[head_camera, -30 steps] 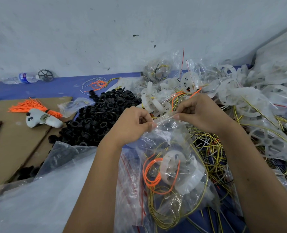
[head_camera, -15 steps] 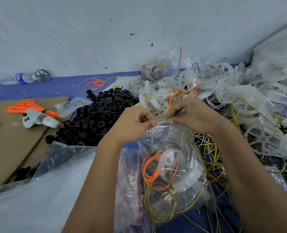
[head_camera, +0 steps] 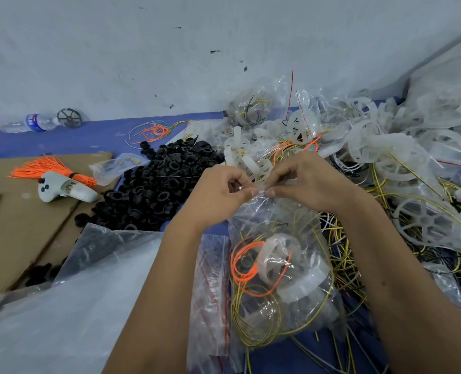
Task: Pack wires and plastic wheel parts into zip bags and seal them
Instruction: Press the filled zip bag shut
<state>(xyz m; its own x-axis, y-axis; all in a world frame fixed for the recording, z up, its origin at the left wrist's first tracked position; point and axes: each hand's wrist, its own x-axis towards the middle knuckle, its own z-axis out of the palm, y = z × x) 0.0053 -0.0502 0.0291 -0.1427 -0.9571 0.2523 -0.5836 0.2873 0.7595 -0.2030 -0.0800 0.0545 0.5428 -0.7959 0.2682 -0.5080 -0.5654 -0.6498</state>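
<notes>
Now the two hands have drawn together along the top of the zip bag [head_camera: 277,265]: a second ago a stretch of its mouth still spanned between them, and here the left hand [head_camera: 218,195] and right hand [head_camera: 307,182] pinch the strip with fingertips almost touching. By my reckoning the seal is close to finished, with only the short middle bit left to press.

The bag hangs from that pinch just above the blue surface [head_camera: 62,141], between the person's forearms, clear and crinkled. Inside sits a translucent white wheel part [head_camera: 280,255], then coils of yellow wire [head_camera: 253,319] low down, and a smaller loop of orange wire [head_camera: 244,265] beside the wheel.
</notes>
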